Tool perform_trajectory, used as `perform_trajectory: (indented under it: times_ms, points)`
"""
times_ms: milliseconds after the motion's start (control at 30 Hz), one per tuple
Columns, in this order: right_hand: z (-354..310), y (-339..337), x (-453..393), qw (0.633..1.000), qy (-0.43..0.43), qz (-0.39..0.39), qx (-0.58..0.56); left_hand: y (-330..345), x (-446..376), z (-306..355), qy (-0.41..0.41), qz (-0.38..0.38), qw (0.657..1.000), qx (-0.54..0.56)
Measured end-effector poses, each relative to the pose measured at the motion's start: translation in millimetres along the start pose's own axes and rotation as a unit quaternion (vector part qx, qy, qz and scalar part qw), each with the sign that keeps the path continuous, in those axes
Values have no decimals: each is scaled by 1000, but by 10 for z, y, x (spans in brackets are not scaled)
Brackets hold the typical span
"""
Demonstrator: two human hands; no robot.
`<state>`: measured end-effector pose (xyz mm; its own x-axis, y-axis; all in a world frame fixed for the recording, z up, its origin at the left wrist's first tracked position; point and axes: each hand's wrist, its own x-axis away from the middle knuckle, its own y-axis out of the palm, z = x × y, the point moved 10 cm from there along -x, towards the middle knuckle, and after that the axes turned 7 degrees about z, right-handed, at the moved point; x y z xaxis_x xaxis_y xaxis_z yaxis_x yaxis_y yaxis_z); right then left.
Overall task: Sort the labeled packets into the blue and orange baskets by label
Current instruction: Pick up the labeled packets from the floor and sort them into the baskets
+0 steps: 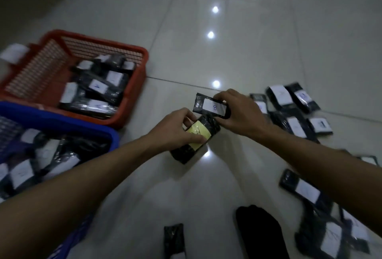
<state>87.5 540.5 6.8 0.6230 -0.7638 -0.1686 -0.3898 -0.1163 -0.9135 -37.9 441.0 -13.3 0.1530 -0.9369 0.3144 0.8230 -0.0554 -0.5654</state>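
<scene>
Head view: right hand (241,114) pinches packet (210,107) labeled "8".

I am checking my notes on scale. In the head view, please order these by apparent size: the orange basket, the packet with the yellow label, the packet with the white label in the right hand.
1. orange basket
2. packet with the yellow label
3. packet with the white label, partly hidden by the right hand; unsure.

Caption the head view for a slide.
Left hand grips a yellow-labeled packet, right hand a white-labeled packet, beside filled baskets.

left hand (177,128) grips yellow-label packet (196,140) | right hand (241,112) grips white-label packet (210,106)
</scene>
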Motion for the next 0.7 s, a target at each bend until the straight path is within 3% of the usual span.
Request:
perform_trajectory:
  times_ms: [233,367,500,700]
  points:
    - [-1182,108,-1064,990,-137,-6,16,-1262,462,-616,-51,102,993,13]
    - [-2130,214,-1502,971,-239,-15,17,-1979,888,-1085,-101,214,968,78]
    - [-2896,385,-1619,955,-295,-31,-8,-2453,1273,-1528,-135,269,947,109]
    - [-3523,930,-1156,934,-340,-103,27,-2868,2083,-2333,-228,384,867,223]
